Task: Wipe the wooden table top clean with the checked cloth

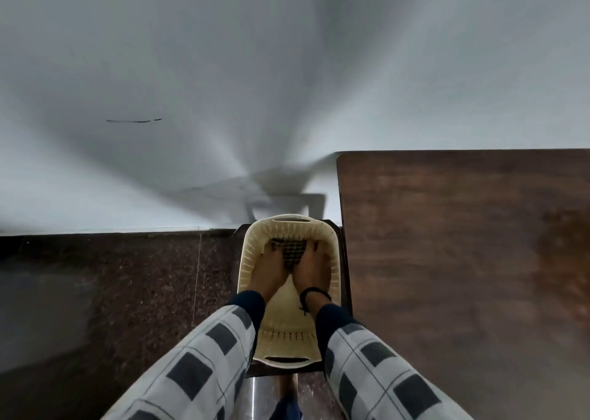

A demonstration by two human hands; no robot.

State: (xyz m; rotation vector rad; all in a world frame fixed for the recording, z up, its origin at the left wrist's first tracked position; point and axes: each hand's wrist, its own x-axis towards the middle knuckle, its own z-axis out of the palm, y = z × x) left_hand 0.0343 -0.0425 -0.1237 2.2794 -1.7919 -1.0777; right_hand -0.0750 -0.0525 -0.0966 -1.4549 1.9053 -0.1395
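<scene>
Both hands are down inside the basket (pixel 333 244), which stands on a dark stool (pixel 277 370) just left of the table (pixel 463 276). The left hand (pixel 269 271) and right hand (pixel 311 269) each pinch an upper corner of the cloth (pixel 289 252), which is drawn taut between them and tapers downward. Judgement: the two-corner hold serves to lift the cloth out and open it for wiping. The table is not yet touched, and a paler patch shows toward its right side.
</scene>
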